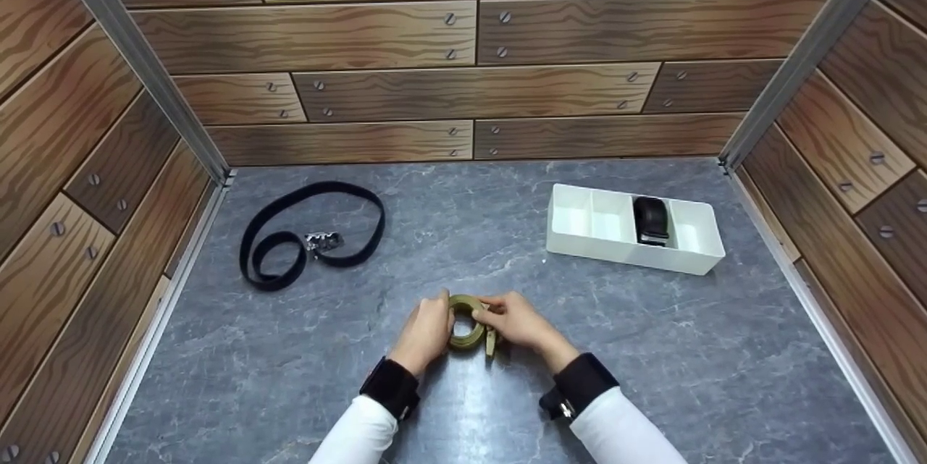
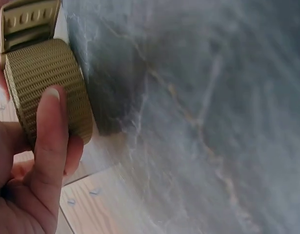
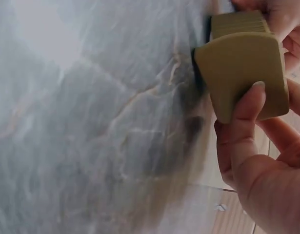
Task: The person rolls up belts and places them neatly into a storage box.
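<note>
grey marble surface (image 1: 652, 363) inside wood-print walls | white tray (image 1: 579, 221), black rolled belt (image 1: 650, 220) in its third compartment | black belt (image 1: 311, 232) loose at far left | left hand (image 1: 426, 330), right hand (image 1: 518, 323) both pinching the olive belt roll (image 1: 466, 330) at centre front

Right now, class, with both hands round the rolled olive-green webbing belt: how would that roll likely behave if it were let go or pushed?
The rolled olive-green webbing belt is woven fabric, so it is probably floppy and may spring loose once the left hand and right hand release it. Standing on edge, the round coil might roll. Its buckle looks plastic, so probably light.
</note>
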Available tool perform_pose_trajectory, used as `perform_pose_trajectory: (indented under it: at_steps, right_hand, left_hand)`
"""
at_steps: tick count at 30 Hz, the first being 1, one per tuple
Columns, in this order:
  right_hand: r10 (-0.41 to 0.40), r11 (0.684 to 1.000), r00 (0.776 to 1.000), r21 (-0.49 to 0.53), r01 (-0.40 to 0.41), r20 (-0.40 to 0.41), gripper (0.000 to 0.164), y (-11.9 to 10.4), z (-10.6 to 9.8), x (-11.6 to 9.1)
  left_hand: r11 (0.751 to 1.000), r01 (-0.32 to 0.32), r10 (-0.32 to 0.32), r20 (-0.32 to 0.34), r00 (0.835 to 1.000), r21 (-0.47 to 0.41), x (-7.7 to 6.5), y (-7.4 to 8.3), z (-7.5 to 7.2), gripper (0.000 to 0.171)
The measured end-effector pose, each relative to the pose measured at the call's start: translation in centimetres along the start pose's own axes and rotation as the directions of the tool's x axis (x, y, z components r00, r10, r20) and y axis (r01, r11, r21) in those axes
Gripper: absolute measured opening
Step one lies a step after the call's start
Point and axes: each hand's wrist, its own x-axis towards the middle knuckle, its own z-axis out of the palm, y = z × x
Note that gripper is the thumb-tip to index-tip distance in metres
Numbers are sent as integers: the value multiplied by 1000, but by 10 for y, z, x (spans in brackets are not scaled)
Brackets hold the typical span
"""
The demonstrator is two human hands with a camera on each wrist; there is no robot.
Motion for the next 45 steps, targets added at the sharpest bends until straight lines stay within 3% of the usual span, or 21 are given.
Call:
perform_pose_trajectory:
  at_steps: [6, 11, 16, 20, 28, 32, 40, 45]
  right_hand:
    - [-38, 999, 997, 27, 40, -61, 34, -17, -8, -7]
    - [-97, 994, 990, -51, 92, -99, 23, -32, -11, -12]
    - [-124, 988, 989, -100, 115, -85, 37, -40, -11, -15]
    - [-149, 985, 986, -95, 141, -78, 46, -42, -11, -17]
    - [-134, 989, 986, -84, 125, -101, 44, -45, -15, -19]
    - [-131, 986, 983, -117, 117, -126, 45, -44, -17, -21]
    - [-92, 985, 965, -164, 53, -244, 42, -40, -32, -22]
    - [-73, 983, 932, -186, 6, -355, 40, -31, -53, -19]
  left_hand:
    - [998, -56, 53, -101, 993, -24, -6, 1, -6, 6]
    - [993, -119, 117, -137, 984, -7, -6, 3, -13, 9]
    - [982, -189, 188, -208, 960, 17, -4, 6, -17, 12]
    - [979, -202, 196, -216, 957, -8, -3, 8, -20, 11]
    - [978, -173, 153, -164, 974, -118, -1, 11, -22, 9]
    - [980, -149, 134, -121, 984, -131, 1, 14, -22, 10]
    - [985, -157, 157, -7, 988, -72, 0, 15, -21, 46]
    - [986, -163, 162, 69, 984, 22, -5, 12, -18, 52]
